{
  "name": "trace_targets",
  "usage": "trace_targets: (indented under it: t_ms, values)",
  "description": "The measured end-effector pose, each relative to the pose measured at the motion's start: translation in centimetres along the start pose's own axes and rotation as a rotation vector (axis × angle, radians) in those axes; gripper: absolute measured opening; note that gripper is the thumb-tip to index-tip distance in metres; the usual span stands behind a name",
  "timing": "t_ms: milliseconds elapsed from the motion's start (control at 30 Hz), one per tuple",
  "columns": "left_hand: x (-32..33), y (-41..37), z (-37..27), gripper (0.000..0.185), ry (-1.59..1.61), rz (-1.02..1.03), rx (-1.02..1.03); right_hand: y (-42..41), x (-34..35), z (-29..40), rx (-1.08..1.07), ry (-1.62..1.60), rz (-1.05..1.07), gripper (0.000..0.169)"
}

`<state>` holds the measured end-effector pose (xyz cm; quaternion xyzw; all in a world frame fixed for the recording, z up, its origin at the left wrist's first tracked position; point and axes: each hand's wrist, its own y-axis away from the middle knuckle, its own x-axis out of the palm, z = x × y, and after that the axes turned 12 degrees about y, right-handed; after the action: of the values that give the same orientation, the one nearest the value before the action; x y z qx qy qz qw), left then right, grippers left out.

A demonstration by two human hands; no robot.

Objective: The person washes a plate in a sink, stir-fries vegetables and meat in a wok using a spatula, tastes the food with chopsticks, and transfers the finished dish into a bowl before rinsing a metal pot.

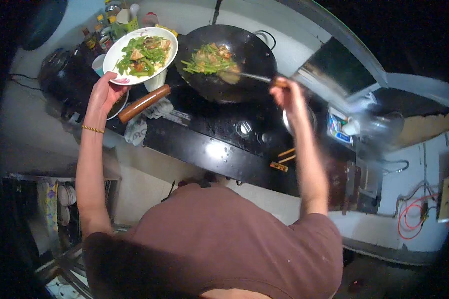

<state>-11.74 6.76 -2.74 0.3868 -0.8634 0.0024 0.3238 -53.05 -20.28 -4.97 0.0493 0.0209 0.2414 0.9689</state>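
My left hand (109, 92) grips the near rim of a white plate (111, 56), raised to the left of the wok. Cooked green vegetables with browned pieces (144, 56) lie on the plate. My right hand (287, 93) is closed around the handle of a metal wok spatula (255, 77). The spatula's blade reaches into the black wok (252, 48), against a heap of the same greens and browned pieces (211, 59). Below the plate the wok's brown wooden handle (145, 104) points toward me.
Sauce bottles (104, 28) crowd the back left corner beside a blue cup (98, 63). A grey cloth (136, 130) lies at the counter's front edge (205, 151). Chopsticks (287, 156) rest near my right forearm. Farther right are a metal bowl (309, 119) and a blue-white packet (338, 127).
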Motion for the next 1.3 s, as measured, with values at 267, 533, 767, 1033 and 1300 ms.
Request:
trace_targets:
  t_ms: [267, 533, 767, 1033, 1300]
  values:
    - [1.5, 0.1, 1.1, 0.041, -0.107, 0.042, -0.02, 0.9, 1.0, -1.9, -0.099, -0.213, -0.025, 0.033]
    - [7.5, -2.4, 5.8, 0.037, -0.284, 0.108, 0.077, 5.1, -1.5, 6.7, -0.242, -0.037, -0.029, 0.032]
    - [10.5, -3.0, 11.0, 0.041, -0.073, 0.242, -0.011, 10.3, 2.6, 13.1, -0.442, 0.293, 0.03, 0.028]
    - [10.7, -2.1, 11.0, 0.042, -0.014, 0.239, 0.012, 11.6, 3.4, 14.0, -0.692, 0.455, -0.128, 0.025]
    - [5.8, -1.0, 6.2, 0.041, 0.087, 0.212, -0.032, 4.1, -0.8, 14.1, -0.345, 0.602, -0.186, 0.029]
